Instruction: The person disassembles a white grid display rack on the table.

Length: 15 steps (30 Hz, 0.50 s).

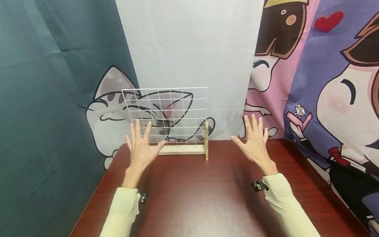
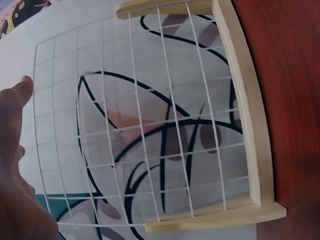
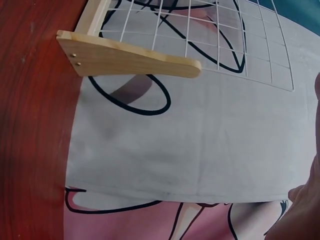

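A white wire grid panel (image 1: 167, 115) stands upright in a pale wooden base (image 1: 183, 149) at the back of a dark red-brown table (image 1: 204, 197). My left hand (image 1: 141, 144) hovers with its fingers spread straight, just in front of the grid's left part, holding nothing. My right hand (image 1: 254, 140) is raised the same way, flat and empty, to the right of the grid and apart from it. The left wrist view shows the grid (image 2: 145, 125) and its wooden frame (image 2: 250, 120) close up. In the right wrist view one wooden foot (image 3: 130, 60) sticks out.
Cartoon-printed cloth hangs behind the table: a grey cat (image 1: 109, 108) at left, white cloth (image 1: 189, 49) in the middle, pink and purple figures (image 1: 325, 82) at right. The table's left edge (image 1: 94, 194) and right edge (image 1: 334, 194) fall away close to my arms.
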{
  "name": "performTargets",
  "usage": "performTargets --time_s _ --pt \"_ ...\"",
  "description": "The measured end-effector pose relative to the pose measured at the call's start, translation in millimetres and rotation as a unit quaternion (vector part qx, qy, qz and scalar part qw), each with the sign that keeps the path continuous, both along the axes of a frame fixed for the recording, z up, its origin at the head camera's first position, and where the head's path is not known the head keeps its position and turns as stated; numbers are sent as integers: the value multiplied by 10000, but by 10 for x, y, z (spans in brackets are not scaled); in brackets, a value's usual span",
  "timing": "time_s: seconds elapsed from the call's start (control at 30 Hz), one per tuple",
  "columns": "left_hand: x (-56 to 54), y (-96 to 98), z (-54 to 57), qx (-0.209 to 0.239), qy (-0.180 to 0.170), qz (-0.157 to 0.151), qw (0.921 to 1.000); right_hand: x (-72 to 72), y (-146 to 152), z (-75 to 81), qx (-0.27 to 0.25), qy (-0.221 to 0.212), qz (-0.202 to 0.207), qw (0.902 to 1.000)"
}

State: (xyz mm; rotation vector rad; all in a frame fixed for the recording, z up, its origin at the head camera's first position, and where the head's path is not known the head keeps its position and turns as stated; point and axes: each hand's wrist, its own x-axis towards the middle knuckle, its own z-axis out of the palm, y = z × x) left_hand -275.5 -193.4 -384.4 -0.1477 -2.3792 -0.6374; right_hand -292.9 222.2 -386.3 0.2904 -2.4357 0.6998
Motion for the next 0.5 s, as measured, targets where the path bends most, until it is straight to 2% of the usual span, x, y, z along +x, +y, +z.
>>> performTargets --time_s 0.13,0.33,0.5 --pt "-65 -35 -30 171 92 -217 9996 -27 8 -34 -97 -51 52 9999" --pt "-170 -158 -134 639 -33 -332 9974 -76 -34 -83 -175 -89 251 9995" --pt "-293 -323 -269 1350 -57 -735 9881 -137 -103 -76 -232 59 401 9989"
